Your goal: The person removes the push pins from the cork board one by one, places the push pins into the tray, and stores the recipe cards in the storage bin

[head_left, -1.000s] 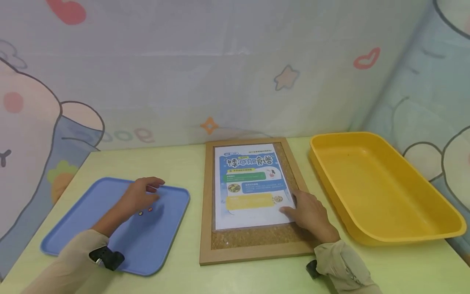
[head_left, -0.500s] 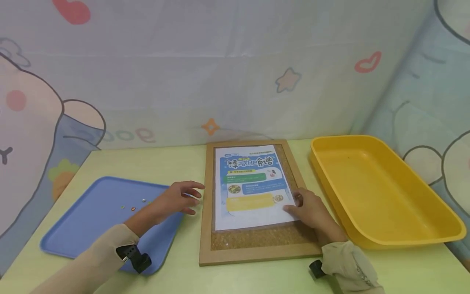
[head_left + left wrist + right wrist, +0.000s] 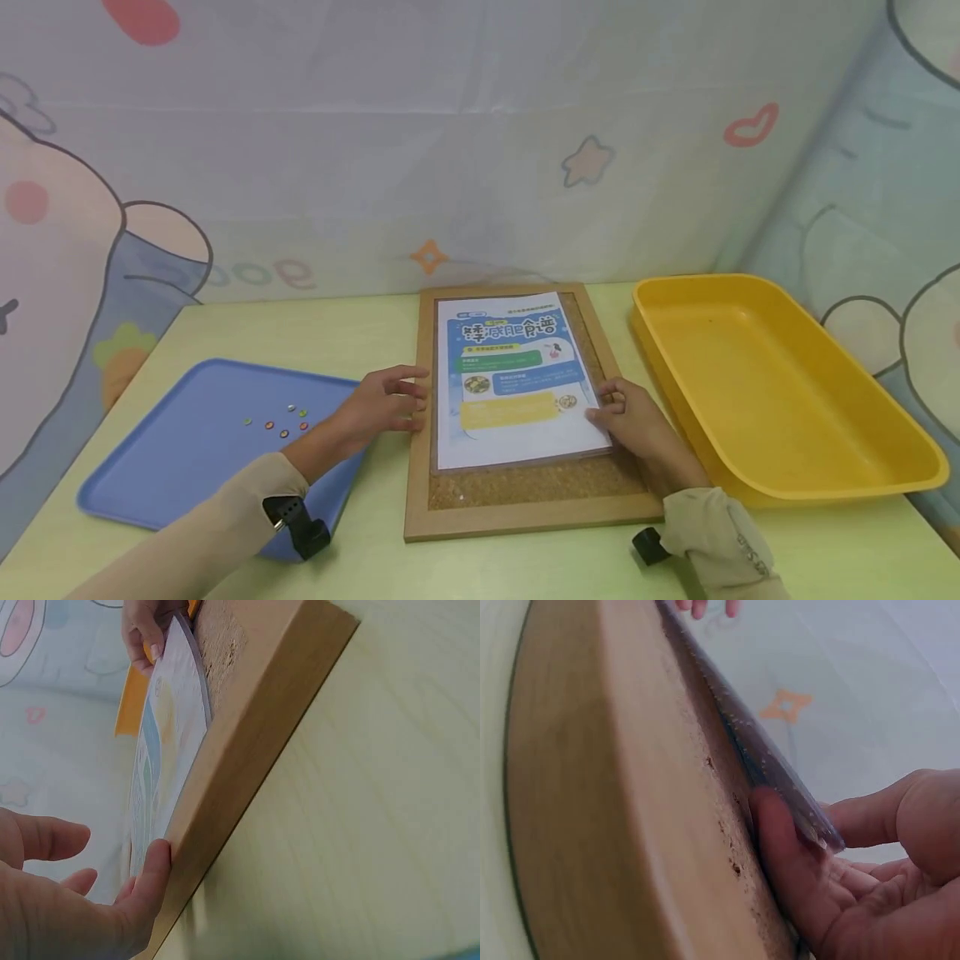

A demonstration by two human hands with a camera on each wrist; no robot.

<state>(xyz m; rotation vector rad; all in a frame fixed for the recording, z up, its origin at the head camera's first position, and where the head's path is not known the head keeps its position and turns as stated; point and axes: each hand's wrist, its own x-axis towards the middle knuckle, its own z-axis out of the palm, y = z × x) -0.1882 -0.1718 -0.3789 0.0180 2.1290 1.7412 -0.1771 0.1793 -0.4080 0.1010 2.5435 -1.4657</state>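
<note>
A printed poster sheet [image 3: 517,375] with Chinese lettering lies over a wood-framed cork board [image 3: 517,493]. My right hand [image 3: 636,421] pinches its lower right edge, thumb on top and a finger underneath. In the right wrist view that sheet edge [image 3: 780,769] is raised off the cork, between the thumb and fingers of the right hand [image 3: 885,877]. My left hand [image 3: 378,406] is at the board's left side, fingers spread and loosely bent. One fingertip [image 3: 157,859] of it rests against the wooden frame [image 3: 247,742], right by the sheet's left edge.
A blue tray [image 3: 187,433] lies left of the board, partly under my left forearm, with several small coloured round pieces [image 3: 284,433] on it. To the right stands a deep yellow tub [image 3: 780,383]. A printed cloth backdrop [image 3: 480,167] closes off the back.
My left hand has moved right, from over the blue tray to the board's left edge, uncovering the small pieces. The right hand has stayed at the sheet's right edge with only slight movement.
</note>
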